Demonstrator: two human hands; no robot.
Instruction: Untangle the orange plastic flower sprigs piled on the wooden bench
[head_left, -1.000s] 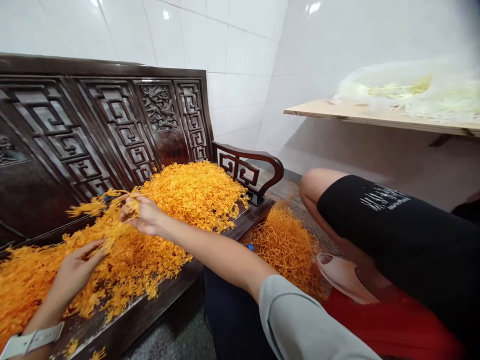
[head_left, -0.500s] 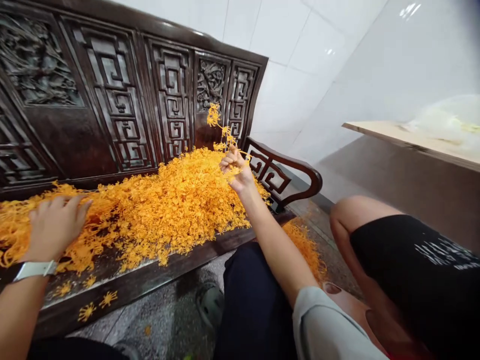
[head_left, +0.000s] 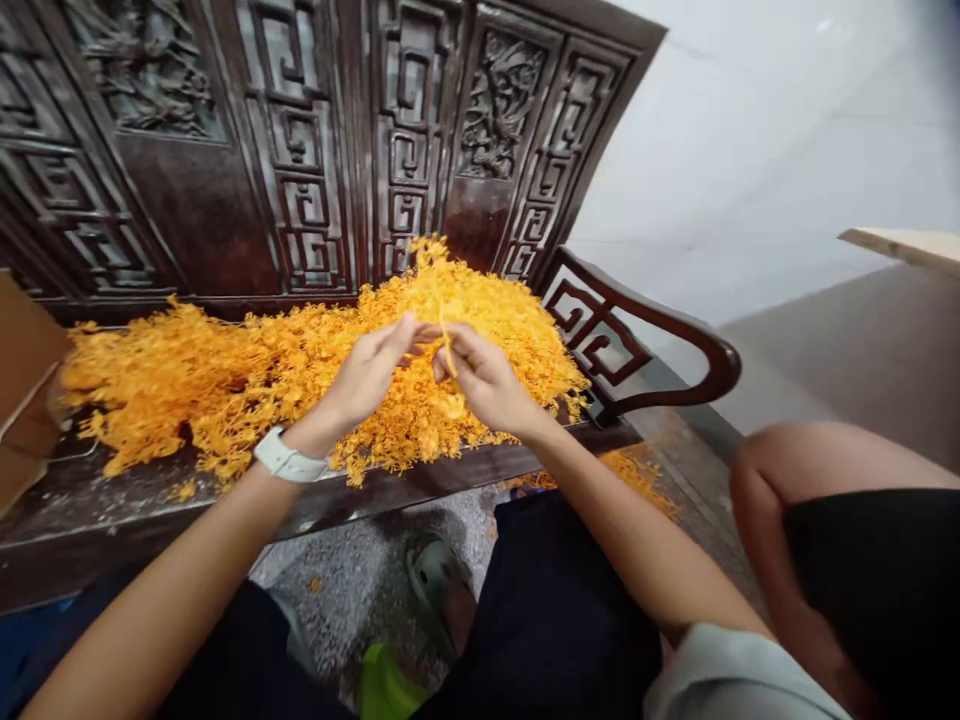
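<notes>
My right hand (head_left: 487, 380) is closed in a pinch around the thin stem of an orange artificial flower sprig (head_left: 448, 345). The sprig's frilly top rises above the fingers, blurring into the heap behind it. From the left, my left hand (head_left: 367, 372), with a pale watch at the wrist, reaches in beside the stem. Its fingers are stretched toward my right fingertips; whether they touch the sprig I cannot tell. Under and behind both hands spreads a big heap of similar orange pieces (head_left: 292, 370) on a dark wooden bench (head_left: 420, 487).
The bench's carved backrest (head_left: 292, 190) stands behind the heap, with a curved armrest (head_left: 705, 360) at right. A cardboard box (head_left: 26, 390) sits at left. Orange strands (head_left: 637, 480) lie on the floor. Another person's knee (head_left: 795, 460) is close on the right, below a board edge (head_left: 900, 245).
My left hand has left the heap at far left and come across to my right hand. The right hand now holds the sprig lower, near the middle. The view has shifted left.
</notes>
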